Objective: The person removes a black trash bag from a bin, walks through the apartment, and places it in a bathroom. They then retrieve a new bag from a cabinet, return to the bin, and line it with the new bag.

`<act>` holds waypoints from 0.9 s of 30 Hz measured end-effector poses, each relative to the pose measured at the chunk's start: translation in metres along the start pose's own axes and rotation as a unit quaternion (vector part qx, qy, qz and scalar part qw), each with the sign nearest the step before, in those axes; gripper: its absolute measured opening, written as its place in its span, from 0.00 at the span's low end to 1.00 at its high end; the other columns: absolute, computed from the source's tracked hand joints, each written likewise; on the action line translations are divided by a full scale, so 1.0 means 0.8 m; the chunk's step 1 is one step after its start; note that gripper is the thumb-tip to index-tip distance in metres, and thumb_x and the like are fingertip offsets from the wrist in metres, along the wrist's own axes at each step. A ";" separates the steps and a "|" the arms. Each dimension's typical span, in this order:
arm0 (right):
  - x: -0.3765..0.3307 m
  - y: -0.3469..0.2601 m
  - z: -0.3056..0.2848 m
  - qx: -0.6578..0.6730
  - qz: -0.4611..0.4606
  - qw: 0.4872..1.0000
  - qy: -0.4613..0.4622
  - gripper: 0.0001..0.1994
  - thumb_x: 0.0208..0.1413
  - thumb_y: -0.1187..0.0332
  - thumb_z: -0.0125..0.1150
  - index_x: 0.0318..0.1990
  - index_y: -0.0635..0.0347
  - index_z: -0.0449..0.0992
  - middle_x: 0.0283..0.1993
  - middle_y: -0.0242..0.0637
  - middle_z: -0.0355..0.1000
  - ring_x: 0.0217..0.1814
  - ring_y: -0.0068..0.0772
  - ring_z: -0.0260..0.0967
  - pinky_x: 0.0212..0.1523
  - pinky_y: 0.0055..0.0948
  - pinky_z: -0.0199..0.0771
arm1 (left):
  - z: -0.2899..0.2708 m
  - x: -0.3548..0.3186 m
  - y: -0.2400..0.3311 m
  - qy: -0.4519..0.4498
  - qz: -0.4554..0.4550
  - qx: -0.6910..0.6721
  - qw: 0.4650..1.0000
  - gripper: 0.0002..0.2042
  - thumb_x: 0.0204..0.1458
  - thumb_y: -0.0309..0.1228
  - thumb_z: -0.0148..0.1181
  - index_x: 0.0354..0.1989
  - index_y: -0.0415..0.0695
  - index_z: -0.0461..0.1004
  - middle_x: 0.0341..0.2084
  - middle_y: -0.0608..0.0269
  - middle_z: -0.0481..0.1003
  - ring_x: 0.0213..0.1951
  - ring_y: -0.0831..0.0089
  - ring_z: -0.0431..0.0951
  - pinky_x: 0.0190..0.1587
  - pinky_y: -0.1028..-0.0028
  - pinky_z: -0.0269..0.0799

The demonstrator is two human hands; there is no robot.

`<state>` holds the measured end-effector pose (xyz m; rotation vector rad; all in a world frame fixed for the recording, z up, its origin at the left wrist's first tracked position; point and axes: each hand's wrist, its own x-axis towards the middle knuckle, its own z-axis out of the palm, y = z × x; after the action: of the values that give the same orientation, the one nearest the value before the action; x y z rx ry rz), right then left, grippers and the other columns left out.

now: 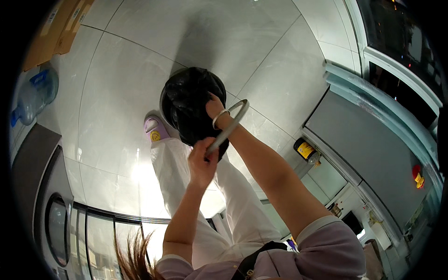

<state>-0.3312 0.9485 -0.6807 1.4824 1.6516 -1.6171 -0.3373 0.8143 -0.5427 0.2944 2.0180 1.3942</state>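
Observation:
A round bin [164, 103] stands on the floor by my feet, with a black plastic bag [184, 100] bunched over and inside it. My right hand [214, 106] reaches to the bin's right side, its fingers closed on the bag; a bangle circles that wrist. My left hand [203, 163] grips one end of a thin pale ring [227, 133], seen nearly edge-on. The ring crosses in front of my right forearm; whether the arm passes through it I cannot tell. Some of the bag hangs down behind my left hand.
A lilac slipper [155, 129] is on my foot beside the bin. To the left are a blue water jug [37, 95], cardboard boxes [58, 32] and a front-loading washing machine [56, 228]. On the right, a dark bottle [305, 150] stands near a grey cabinet [368, 140] below the window.

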 end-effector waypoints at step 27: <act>-0.273 -0.061 -0.114 -0.182 -0.309 0.926 0.120 0.21 0.36 0.76 0.61 0.44 0.58 0.69 0.47 0.41 0.66 0.54 0.43 0.61 0.51 0.36 0.63 | -0.100 -0.029 0.039 -0.137 -0.200 -0.058 0.968 0.13 0.48 0.20 0.52 0.43 0.42 0.71 0.33 0.57 0.73 0.33 0.69 0.75 0.34 0.76 0.69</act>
<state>-0.2590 0.9541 -0.4499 1.0532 2.5865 -1.3091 -0.3749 0.7550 -0.4886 0.0212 1.6499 1.1410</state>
